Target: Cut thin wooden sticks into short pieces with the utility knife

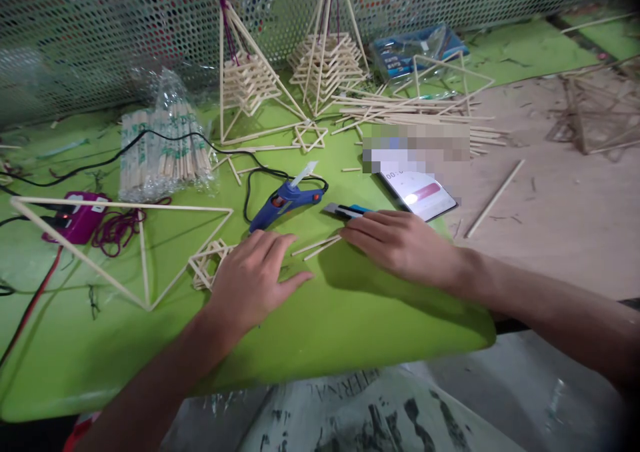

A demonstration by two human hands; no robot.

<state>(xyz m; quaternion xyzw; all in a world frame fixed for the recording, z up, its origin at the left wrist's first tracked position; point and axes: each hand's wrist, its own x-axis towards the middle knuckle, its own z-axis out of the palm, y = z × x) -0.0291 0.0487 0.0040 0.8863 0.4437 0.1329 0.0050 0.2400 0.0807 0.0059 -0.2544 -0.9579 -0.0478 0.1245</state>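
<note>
The left hand, fingers spread, is just nearside of the glue gun. Right of the gun, the right hand covers two thin sticks' ends, its grip hidden; a utility knife lies there, a phone beyond.

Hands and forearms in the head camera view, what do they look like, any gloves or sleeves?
The left hand and right hand are ungloved, with no rings visible. Both forearms are bare, with no sleeve, watch, cable or clear marking in view.
</note>
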